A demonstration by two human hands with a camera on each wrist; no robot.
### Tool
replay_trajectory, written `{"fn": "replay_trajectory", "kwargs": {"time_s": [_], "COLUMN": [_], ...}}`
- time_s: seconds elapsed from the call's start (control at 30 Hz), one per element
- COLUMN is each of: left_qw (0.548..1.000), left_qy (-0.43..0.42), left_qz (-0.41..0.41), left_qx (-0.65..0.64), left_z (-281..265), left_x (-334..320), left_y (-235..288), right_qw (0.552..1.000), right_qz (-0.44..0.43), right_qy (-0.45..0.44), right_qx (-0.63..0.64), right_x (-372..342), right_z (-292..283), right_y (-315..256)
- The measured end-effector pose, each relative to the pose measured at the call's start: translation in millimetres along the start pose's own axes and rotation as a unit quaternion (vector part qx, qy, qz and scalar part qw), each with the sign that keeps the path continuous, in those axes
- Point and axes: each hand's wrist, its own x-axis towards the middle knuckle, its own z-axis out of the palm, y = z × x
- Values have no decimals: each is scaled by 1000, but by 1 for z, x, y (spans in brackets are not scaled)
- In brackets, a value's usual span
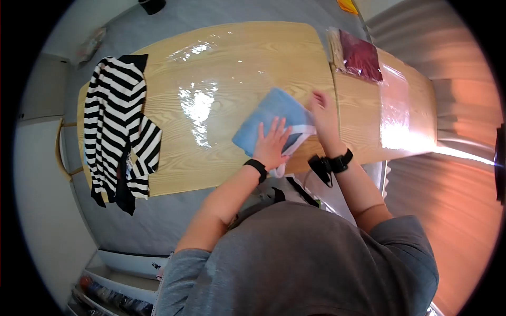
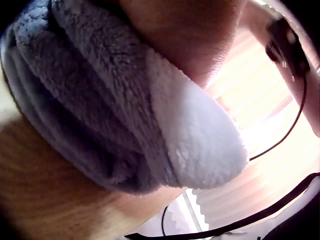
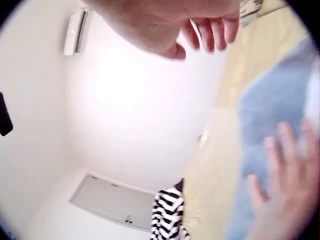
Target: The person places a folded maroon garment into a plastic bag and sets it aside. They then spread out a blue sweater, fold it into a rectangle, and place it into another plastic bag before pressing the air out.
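Observation:
A light blue, fleecy cloth item with white edging (image 1: 271,113) lies folded on the wooden table, near the person's body. Spread across its top is the left hand (image 1: 272,138), fingers straight, pressing on the fabric. In the left wrist view, the plush layers (image 2: 100,95) bulge at the fold, with a white fluffy band (image 2: 197,132) at the end. Just past the cloth's right corner, the right hand (image 1: 322,108) is raised with nothing in it. The right wrist view shows that hand's fingers (image 3: 217,32) loosely bent, away from the blue cloth (image 3: 272,95).
A black-and-white striped long-sleeved top (image 1: 113,121) lies along the table's left end. Clear plastic covers the wooden table (image 1: 221,163). On the adjoining table at right are a dark red packaged item (image 1: 361,57) and a clear plastic bag (image 1: 395,100). A chair (image 1: 61,150) stands at left.

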Motion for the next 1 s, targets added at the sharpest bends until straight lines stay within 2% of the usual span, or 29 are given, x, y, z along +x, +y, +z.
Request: {"fn": "replay_trajectory", "kwargs": {"time_s": [0.07,0.13,0.17,0.2,0.23,0.27,0.3,0.33,0.37,0.4,0.43,0.5,0.53,0.6,0.77,0.83,0.97,1.0], "left_qw": [1000,1000,1000,999,999,999,1000,999,999,992,992,962,988,999,999,999,999,999], "left_qy": [4,-5,-13,-22,-28,-20,-11,-16,0,17,13,84,68,42,39,38,33,40], "left_qz": [-2,-5,-9,-13,-11,-2,6,9,26,43,46,64,59,25,19,14,15,15], "left_qx": [19,7,15,24,27,26,25,29,-44,-117,-113,-253,-126,-14,11,12,23,21], "left_z": [-6,-9,-11,-12,-13,-14,-15,-14,-13,-14,-16,-23,-37,-47,-24,-19,-15,-17], "left_x": [1,3,2,2,1,0,0,-1,-2,-3,-4,-8,-16,-29,-32,-32,-28,-27], "left_y": [0,2,3,4,5,6,5,3,-2,-7,-13,-29,-31,-29,-27,-25,-21,-18], "right_qw": [983,917,916,878,814,810,890,939,938,890,820,801,783,781,799,830,833,828], "right_qz": [176,380,382,445,496,500,338,163,164,269,368,389,411,404,367,322,345,381], "right_qy": [41,-121,-119,-97,-73,-71,-130,-182,-178,-138,-97,-100,-105,-118,-126,-103,-40,-28], "right_qx": [-38,-2,1,149,294,300,277,243,248,342,427,443,455,462,459,443,431,411], "right_x": [-32,-63,-77,-91,-100,-106,-111,-112,-108,-99,-94,-90,-90,-91,-93,-93,-92,-91], "right_z": [-45,-63,-61,-45,-30,-18,-2,11,17,20,21,21,21,19,28,38,50,49], "right_y": [37,62,68,63,59,78,111,130,117,90,76,76,76,75,66,66,68,71]}}
